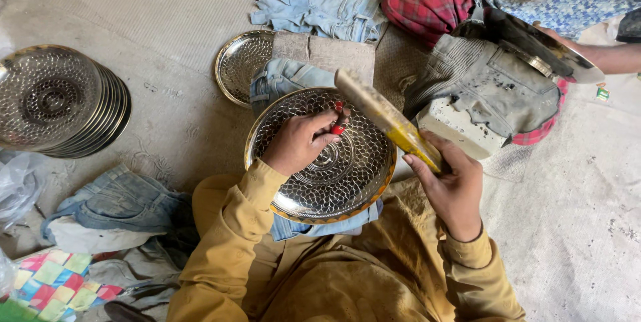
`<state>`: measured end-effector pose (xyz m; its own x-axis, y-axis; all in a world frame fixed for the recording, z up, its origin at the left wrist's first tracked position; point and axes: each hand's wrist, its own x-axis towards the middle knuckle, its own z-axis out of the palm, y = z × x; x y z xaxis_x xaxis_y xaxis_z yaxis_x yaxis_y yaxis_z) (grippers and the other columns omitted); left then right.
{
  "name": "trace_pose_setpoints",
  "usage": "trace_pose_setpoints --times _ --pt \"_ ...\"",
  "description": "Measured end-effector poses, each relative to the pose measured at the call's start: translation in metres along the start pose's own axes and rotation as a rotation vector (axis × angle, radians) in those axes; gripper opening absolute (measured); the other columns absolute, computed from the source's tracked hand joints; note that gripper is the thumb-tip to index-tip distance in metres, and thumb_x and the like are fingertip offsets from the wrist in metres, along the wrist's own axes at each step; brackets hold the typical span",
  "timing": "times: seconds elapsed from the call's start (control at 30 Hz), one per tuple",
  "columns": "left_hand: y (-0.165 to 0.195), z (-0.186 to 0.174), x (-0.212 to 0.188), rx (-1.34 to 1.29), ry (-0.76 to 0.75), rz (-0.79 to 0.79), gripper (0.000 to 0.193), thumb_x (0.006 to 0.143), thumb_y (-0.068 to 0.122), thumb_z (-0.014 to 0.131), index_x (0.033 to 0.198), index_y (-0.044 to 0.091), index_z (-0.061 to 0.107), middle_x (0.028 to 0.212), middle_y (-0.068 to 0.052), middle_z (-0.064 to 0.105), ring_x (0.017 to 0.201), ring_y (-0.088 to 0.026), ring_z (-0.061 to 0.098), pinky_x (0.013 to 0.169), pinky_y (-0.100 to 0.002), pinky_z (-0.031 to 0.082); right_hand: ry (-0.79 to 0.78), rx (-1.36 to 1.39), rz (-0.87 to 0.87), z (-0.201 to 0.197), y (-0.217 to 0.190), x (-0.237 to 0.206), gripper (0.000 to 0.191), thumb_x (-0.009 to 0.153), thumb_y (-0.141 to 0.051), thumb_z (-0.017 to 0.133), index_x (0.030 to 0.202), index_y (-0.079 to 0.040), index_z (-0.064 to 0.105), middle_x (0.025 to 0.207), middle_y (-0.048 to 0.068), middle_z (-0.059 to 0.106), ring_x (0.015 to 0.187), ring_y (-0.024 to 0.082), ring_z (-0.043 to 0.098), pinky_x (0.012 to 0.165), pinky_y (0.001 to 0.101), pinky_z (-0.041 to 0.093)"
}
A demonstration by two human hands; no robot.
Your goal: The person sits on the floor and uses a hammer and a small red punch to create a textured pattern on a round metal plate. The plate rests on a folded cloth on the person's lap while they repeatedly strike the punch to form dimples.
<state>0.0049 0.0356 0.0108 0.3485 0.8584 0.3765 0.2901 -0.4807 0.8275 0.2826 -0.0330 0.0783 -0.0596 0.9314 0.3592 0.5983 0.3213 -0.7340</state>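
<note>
We pinch a red tool (pixel 340 122) in our left hand (pixel 298 143) on the centre-frame patterned metal plate (pixel 360 185) | our right hand (pixel 453 185) grips a wooden mallet (pixel 387 120).

A floor-level metalcraft workshop: a stack of embossed metal plates (pixel 57 98), denim rags (pixel 320 15), and a dusty matted floor (pixel 160 8).

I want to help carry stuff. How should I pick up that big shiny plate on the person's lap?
Take the patterned metal plate by its rim, one hand on each side. It is wide, shallow and lies flat on denim cloth, so the raised edge is the only part to hook fingers under. Come from the near edge; the left hand rests on the middle.
</note>
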Motion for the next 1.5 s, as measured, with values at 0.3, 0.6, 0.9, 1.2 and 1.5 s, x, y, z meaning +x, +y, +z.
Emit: trace_pose_setpoints --times 0.3,0.6,0.9,1.2,1.5 --pt "-0.005 0.002 -0.002 0.022 -0.052 -0.103 0.039 0.09 0.01 0.077 0.127 0.004 0.066 0.1 -0.012 0.078 0.084 -0.022 0.079 0.073 -0.033 0.064 0.04 0.124 -0.053 0.004 0.002 -0.002 0.044 0.087 -0.007 0.083 0.126 0.005 0.067 0.118 0.014 0.075 0.098 0.011 0.07 0.088 0.0249 0.056" --pt "-0.005 -0.001 -0.005 0.007 0.013 0.006 0.036 0.092 0.006 0.075 0.126 0.002 0.066 0.108 -0.014 0.078 0.09 -0.023 0.079 0.076 -0.034 0.064 -0.007 0.094 -0.04 0.003 -0.001 0.0 0.045 0.085 -0.006 0.084 0.126 0.006 0.068 0.11 0.013 0.076 0.092 0.011 0.069 0.083 0.0252 0.056" --pt "0.002 -0.003 0.0 -0.007 -0.036 -0.066 0.036 0.091 0.007 0.074 0.126 0.005 0.066 0.104 -0.012 0.078 0.088 -0.021 0.079 0.074 -0.032 0.064 0.014 0.068 -0.059 0.003 -0.007 0.003 0.044 0.086 -0.005 0.084 0.125 0.006 0.068 0.113 0.014 0.076 0.097 0.013 0.071 0.087 0.0264 0.057" --pt "-0.004 0.0 -0.004 0.025 -0.016 -0.073 0.03 0.09 0.007 0.075 0.119 0.003 0.067 0.1 -0.012 0.078 0.086 -0.021 0.079 0.073 -0.033 0.065 0.027 0.136 -0.036 0.003 -0.006 0.004 0.044 0.087 -0.007 0.084 0.126 0.005 0.068 0.11 0.013 0.077 0.095 0.012 0.072 0.086 0.0246 0.057" --pt "-0.009 0.0 -0.009 0.014 0.019 -0.029 0.026 0.092 0.007 0.074 0.117 0.003 0.067 0.101 -0.012 0.078 0.086 -0.022 0.079 0.073 -0.034 0.064 -0.048 0.004 -0.106 0.0 -0.015 0.009 0.045 0.081 -0.011 0.088 0.12 0.005 0.071 0.102 0.013 0.076 0.087 0.012 0.069 0.081 0.0262 0.056"
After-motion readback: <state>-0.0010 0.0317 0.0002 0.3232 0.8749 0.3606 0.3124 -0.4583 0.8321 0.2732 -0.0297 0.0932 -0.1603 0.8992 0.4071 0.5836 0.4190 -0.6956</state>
